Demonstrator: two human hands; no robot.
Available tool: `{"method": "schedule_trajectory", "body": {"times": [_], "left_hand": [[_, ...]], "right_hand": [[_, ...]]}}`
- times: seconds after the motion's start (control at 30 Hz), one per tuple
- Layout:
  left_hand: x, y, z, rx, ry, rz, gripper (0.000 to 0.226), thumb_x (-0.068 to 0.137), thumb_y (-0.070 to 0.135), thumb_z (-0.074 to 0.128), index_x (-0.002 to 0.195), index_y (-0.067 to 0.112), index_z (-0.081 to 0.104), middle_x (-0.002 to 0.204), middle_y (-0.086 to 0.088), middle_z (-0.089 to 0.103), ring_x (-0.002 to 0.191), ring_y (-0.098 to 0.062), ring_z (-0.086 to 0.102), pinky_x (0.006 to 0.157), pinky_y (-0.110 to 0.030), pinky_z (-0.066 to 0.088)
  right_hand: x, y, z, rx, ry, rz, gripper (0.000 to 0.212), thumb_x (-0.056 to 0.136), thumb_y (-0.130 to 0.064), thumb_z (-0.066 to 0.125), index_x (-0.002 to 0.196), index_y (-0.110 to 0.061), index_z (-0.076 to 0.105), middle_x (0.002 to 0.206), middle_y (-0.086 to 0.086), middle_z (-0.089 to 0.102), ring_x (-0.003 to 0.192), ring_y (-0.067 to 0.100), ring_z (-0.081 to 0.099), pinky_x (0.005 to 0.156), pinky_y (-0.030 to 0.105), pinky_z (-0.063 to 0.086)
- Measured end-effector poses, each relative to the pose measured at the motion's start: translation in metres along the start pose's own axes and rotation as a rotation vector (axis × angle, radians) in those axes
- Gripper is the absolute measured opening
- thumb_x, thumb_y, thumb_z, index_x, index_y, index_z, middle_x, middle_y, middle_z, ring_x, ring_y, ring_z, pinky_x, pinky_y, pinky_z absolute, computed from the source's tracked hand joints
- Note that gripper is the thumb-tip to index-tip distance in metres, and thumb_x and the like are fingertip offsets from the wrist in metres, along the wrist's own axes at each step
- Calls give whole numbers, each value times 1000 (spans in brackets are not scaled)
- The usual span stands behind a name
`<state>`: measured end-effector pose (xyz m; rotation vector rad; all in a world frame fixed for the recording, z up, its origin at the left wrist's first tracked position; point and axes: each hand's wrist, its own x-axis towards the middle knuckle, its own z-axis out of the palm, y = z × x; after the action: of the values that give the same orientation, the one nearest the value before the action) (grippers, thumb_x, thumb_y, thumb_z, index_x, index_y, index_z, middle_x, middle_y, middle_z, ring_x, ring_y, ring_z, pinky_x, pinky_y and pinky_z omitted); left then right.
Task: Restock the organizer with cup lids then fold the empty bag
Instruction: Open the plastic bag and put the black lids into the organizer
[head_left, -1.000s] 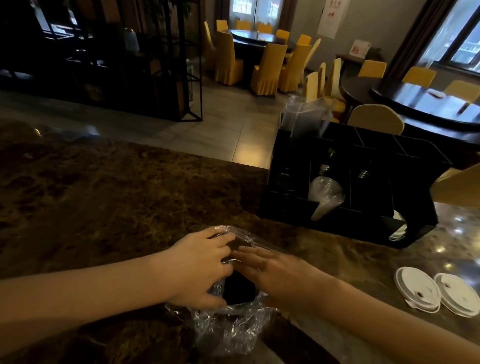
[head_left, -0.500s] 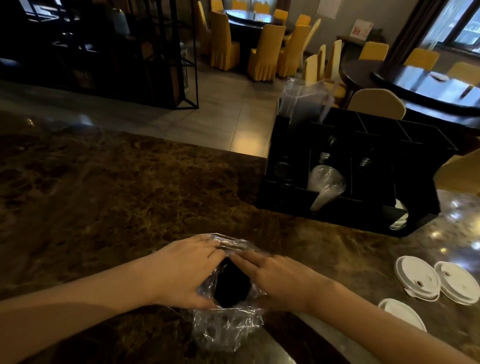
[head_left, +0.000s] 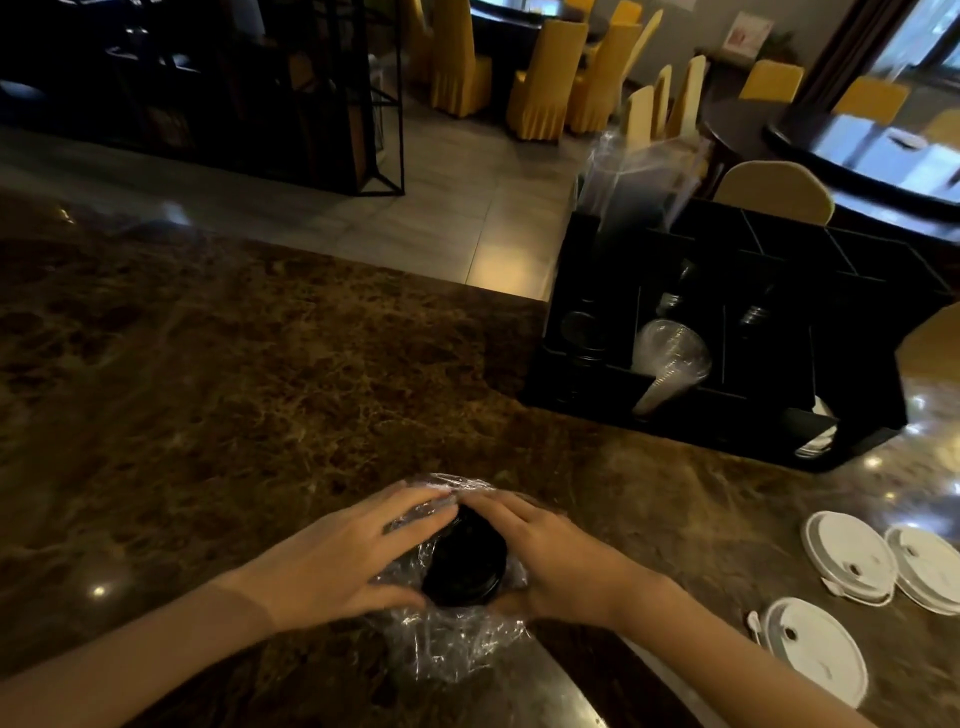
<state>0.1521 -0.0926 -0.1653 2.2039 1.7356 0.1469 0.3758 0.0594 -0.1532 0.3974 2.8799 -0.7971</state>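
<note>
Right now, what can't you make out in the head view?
- Black lids in the clear bag: count hidden by wrap and both hands.
- Organizer slots: too dark to read their contents.
- White lids: rightmost cut by the frame edge.

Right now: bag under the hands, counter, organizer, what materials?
Bag: thin clear plastic film, crinkled, glinting. Counter: looks like polished brown marble or similar stone, veined, mirroring lights. Organizer: black, matte, rigid dividers; probably plastic, too dark to be sure. Both hands hold the bag round a black stack.
</note>
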Motion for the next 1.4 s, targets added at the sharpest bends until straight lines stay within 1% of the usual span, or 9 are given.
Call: {"method": "schedule_trajectory", "body": {"times": [0.13,0.33,0.47,0.7,0.93,1.1,1.23,1.33,1.4], "left_hand": [[-15,7,3,88,231,35,64,95,63,41,142,22,54,148,-3,52,128,-21,59,100,-30,53],[-18,8,0,196,292,28,62,91,64,47,130,19,67,138,2,62,124,-12,61,105,-30,49],[-18,10,4,164,277,-24,67,88,66,53,129,15,66,135,2,64,122,-10,62,104,-28,49],[-27,18,11,53,238,-157,74,80,65,58,135,15,59,131,0,68,118,-21,66,92,-26,55],[-20,22,25,162,231,-201,65,72,55,73,119,10,72,128,-4,69,125,-18,60,102,-39,45],[-17,14,34,184,162,-219,59,87,58,43,106,15,78,126,-2,70,126,-20,61,101,-42,48],[-15,18,30,256,158,-226,59,70,60,78,106,13,79,124,-4,72,121,-18,64,102,-40,45],[-21,23,35,56,215,-277,69,90,56,59,145,17,48,154,3,44,144,-4,29,118,-29,14],[-23,26,39,-88,237,-299,70,97,54,49,155,22,28,162,13,25,145,4,5,116,-18,1]], "right_hand": [[-1,-6,-8,76,-51,12,100,88,-40,78,162,-24,13,162,-6,28,147,14,32,120,34,35],[-5,-34,-14,-61,-77,84,88,96,-49,59,163,-20,10,165,0,24,145,25,37,116,39,41],[-5,-62,7,-197,112,183,80,98,-60,50,158,-14,25,162,5,27,145,28,32,116,40,41],[-1,-67,38,-155,165,316,96,93,-73,45,163,-19,6,162,6,34,142,29,40,115,40,40],[7,-55,42,-86,156,322,109,85,-72,59,162,-25,-2,166,3,22,149,29,28,117,42,35],[12,-52,45,-52,164,378,113,75,-81,54,162,-24,9,157,2,37,141,25,40,112,39,42],[16,-57,44,-103,191,409,108,68,-85,44,154,-21,26,145,4,48,133,26,47,107,37,46],[16,-61,44,-102,178,415,100,77,-77,59,154,-23,24,146,3,44,133,26,46,105,36,46],[12,-65,46,-77,210,407,96,82,-70,64,155,-26,20,150,3,38,135,26,45,103,36,49]]}}
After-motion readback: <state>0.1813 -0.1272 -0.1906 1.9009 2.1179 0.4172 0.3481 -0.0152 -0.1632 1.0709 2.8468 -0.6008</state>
